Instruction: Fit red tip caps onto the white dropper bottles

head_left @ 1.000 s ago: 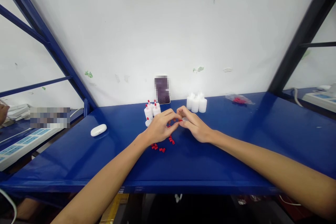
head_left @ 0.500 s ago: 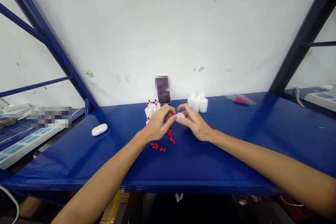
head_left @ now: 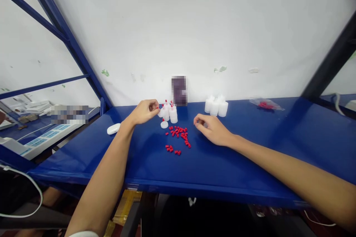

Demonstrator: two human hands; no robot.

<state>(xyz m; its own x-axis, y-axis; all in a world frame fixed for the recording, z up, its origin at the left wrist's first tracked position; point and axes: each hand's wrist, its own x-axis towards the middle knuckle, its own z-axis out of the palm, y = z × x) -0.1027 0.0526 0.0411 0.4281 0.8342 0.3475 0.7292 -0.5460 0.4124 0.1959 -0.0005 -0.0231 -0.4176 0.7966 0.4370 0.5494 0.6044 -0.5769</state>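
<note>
My left hand (head_left: 145, 112) is pinched on the red cap of a small white bottle (head_left: 160, 113), at the left side of a cluster of white bottles (head_left: 173, 115) with red tips. In front of this cluster sits a low round white piece (head_left: 164, 124) with a red tip. Several loose red caps (head_left: 178, 132) are scattered on the blue table (head_left: 222, 170) between my hands. My right hand (head_left: 213, 129) hovers or rests to the right of the caps, fingers loosely curled with a gap to the thumb and nothing visible in them.
More white bottles (head_left: 214, 107) without red caps stand at the back, right of centre. A phone (head_left: 179, 92) leans against the wall. A clear bag with red pieces (head_left: 266, 105) lies at the back right, and a white case (head_left: 113, 129) lies at the left. Power strips (head_left: 47, 136) are beyond the left edge.
My hands have moved apart. The left went left to the red-tipped cluster with the white bottle, while the right let go of it. The view has shifted slightly.
</note>
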